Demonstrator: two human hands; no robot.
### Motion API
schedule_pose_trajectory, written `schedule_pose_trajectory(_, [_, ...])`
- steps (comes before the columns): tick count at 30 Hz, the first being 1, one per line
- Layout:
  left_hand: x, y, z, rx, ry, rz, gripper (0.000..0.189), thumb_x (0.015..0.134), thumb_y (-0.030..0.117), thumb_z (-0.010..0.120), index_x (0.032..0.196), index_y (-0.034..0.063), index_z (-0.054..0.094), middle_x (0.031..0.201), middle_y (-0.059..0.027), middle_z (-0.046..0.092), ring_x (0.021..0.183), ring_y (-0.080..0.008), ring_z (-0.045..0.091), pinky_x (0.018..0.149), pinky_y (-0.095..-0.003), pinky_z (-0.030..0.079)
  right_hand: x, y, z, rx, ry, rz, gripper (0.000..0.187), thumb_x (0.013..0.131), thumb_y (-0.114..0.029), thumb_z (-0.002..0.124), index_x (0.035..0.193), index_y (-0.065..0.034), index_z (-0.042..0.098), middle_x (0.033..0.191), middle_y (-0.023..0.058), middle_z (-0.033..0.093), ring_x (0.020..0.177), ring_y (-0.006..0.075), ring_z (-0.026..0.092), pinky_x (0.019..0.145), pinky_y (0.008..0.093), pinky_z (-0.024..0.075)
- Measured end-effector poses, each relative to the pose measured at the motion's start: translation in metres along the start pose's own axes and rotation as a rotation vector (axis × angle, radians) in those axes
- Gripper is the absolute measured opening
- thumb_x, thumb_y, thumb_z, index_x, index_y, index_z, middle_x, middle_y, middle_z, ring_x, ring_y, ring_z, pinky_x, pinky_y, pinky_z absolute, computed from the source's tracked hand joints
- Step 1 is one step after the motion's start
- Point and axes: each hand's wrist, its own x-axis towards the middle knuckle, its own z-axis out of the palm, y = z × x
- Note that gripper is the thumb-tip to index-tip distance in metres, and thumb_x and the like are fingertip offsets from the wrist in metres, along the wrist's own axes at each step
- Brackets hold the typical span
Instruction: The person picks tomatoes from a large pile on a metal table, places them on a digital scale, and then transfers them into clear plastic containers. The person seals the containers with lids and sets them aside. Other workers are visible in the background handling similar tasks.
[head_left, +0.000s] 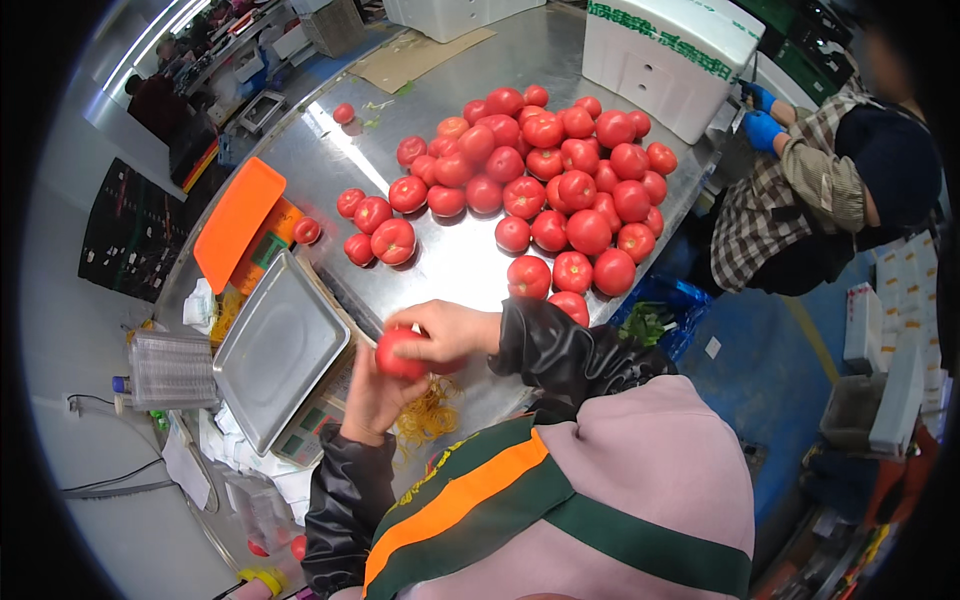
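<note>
My left hand (375, 394) and my right hand (442, 330) meet around a red tomato (400, 353) near the table's front edge. The right hand grips it from above, while the left supports its lower left side. Part of another red fruit shows beneath the right hand. Beyond my hands, a large heap of tomatoes (525, 197) covers the middle and right of the metal table (457, 262). A smaller cluster (393, 241) lies nearer on the left. The scale's grey metal pan (281, 352) is just left of my hands, and yellow rubber bands (429, 412) lie below them.
Stacked clear plastic containers (174, 369) stand left of the scale, near an orange tray (240, 223). A white foam box (667, 64) stands at the table's far right. A co-worker with blue gloves (763, 131) is beside it. Greens in a blue bag (645, 322) are beyond the right edge.
</note>
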Motion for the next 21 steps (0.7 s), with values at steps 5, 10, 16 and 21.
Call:
schedule_pose_trajectory(5, [-0.016, 0.012, -0.03, 0.43, 0.063, 0.384, 0.068, 0.085, 0.043, 0.066, 0.135, 0.0063, 0.04, 0.115, -0.0124, 0.058, 0.1, -0.0287, 0.062, 0.081, -0.0387, 0.054, 0.008, 0.017, -0.085, -0.219, 0.533, 0.059, 0.025, 0.084, -0.024, 0.068, 0.1, -0.0055, 0.065, 0.095, 0.0133, 0.065, 0.075, 0.0262, 0.062, 0.069, 0.0364, 0.05])
schedule_pose_trajectory(10, [-0.017, 0.074, -0.106, 1.117, 1.009, 0.959, 0.066, 0.081, 0.025, 0.073, 0.134, -0.0001, 0.043, 0.125, -0.0175, 0.049, 0.109, -0.028, 0.054, 0.097, -0.0361, 0.042, 0.047, 0.059, -0.168, -0.935, 0.656, 0.007, 0.051, 0.076, -0.016, 0.07, 0.123, -0.0061, 0.053, 0.119, 0.0161, 0.054, 0.109, 0.0354, 0.052, 0.088, 0.0423, 0.0469])
schedule_pose_trajectory(16, [-0.041, 0.068, -0.134, 1.365, 1.179, 0.873, 0.067, 0.08, 0.028, 0.075, 0.132, -0.0014, 0.044, 0.13, -0.0223, 0.047, 0.118, -0.0347, 0.048, 0.102, -0.0401, 0.037, 0.083, 0.097, -0.197, -1.016, 0.354, 0.174, 0.054, 0.07, -0.01, 0.071, 0.121, -0.0078, 0.054, 0.123, 0.0133, 0.051, 0.114, 0.0339, 0.049, 0.091, 0.0408, 0.046])
schedule_pose_trajectory(21, [-0.035, 0.04, -0.047, 1.883, 1.009, 1.121, 0.078, 0.07, 0.02, 0.081, 0.134, 0.0006, 0.042, 0.14, -0.0253, 0.036, 0.128, -0.0397, 0.04, 0.106, -0.0427, 0.034, 0.078, 0.047, -0.124, -0.233, 0.525, 0.174, 0.051, 0.077, -0.032, 0.072, 0.115, 0.0001, 0.058, 0.107, 0.018, 0.063, 0.096, 0.0243, 0.063, 0.082, 0.0339, 0.0507])
